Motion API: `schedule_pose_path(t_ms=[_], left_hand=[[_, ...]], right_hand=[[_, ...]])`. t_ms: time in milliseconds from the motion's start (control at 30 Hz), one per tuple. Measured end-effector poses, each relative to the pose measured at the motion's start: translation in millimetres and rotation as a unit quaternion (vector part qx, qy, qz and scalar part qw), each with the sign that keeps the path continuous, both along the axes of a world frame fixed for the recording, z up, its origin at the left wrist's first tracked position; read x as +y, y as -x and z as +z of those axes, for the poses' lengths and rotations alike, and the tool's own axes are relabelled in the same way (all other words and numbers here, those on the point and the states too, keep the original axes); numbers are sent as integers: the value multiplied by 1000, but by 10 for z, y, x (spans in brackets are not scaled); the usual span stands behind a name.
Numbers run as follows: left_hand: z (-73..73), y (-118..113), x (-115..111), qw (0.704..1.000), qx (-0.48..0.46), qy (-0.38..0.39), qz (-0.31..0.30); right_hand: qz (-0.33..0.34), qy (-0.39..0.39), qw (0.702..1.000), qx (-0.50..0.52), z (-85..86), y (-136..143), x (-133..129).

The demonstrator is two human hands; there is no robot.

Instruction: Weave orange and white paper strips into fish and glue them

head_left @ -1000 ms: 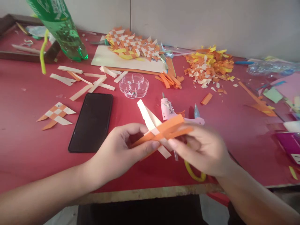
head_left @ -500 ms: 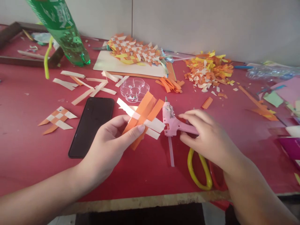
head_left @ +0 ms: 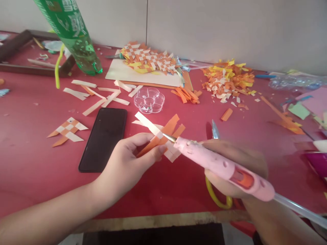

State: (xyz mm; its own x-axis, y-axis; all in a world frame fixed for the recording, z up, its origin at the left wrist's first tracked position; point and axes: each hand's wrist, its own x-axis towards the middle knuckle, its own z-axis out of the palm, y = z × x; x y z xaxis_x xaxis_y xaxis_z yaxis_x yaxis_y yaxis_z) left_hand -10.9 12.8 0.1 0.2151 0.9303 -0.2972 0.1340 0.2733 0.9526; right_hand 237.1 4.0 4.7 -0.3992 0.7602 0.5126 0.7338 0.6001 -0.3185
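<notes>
Between thumb and fingers, my left hand [head_left: 130,160] pinches a woven piece of orange and white paper strips [head_left: 166,134] above the table. My right hand [head_left: 230,166] is wrapped round a pink glue gun [head_left: 204,158], held up and tilted, with a clear glue stick [head_left: 298,206] out of its back. The metal nozzle is at the woven strips, just right of my left thumb; whether it touches cannot be made out. Scissors with a yellow handle [head_left: 217,195] lie partly hidden beneath my right hand, their blade tip showing above it.
A black phone [head_left: 103,139] and a finished paper fish [head_left: 68,129] lie at left. Behind are loose white strips [head_left: 94,105], a clear flower-shaped tray [head_left: 149,100], a green bottle [head_left: 74,37], a pile of woven fish [head_left: 149,58] and paper scraps [head_left: 227,80].
My right hand has lifted the glue gun off the table and turned its nozzle to the woven strips. The strips have tilted and shifted slightly right and down with my left hand.
</notes>
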Motion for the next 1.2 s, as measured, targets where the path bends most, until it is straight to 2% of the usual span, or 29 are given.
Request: schedule_pose_path(t_ms=[100, 300, 467, 667, 800, 933, 1067, 1200], left_hand=[[5, -10, 8, 1000, 24, -19, -7], [26, -32, 16, 995, 54, -78, -10], [62, -35, 3, 988, 82, -132, -24], [77, -18, 7, 991, 75, -110, -27], [76, -21, 7, 992, 73, -102, -28], [77, -24, 3, 993, 81, -81, -16], [82, -11, -4, 993, 101, -57, -2], [88, -5, -5, 993, 104, -56, -3]], right_hand=[[33, -24, 999, -2, 11, 65, 13], [12, -67, 997, -25, -42, 61, 33], [-36, -37, 997, -61, 42, 113, -24], [-79, -17, 992, -99, 73, 136, -68], [-42, -52, 996, -63, 41, 117, -22], [-40, -60, 995, -67, 30, 116, 20], [4, -87, 995, -51, 40, 126, 57], [12, -101, 993, -67, 47, 130, 80]])
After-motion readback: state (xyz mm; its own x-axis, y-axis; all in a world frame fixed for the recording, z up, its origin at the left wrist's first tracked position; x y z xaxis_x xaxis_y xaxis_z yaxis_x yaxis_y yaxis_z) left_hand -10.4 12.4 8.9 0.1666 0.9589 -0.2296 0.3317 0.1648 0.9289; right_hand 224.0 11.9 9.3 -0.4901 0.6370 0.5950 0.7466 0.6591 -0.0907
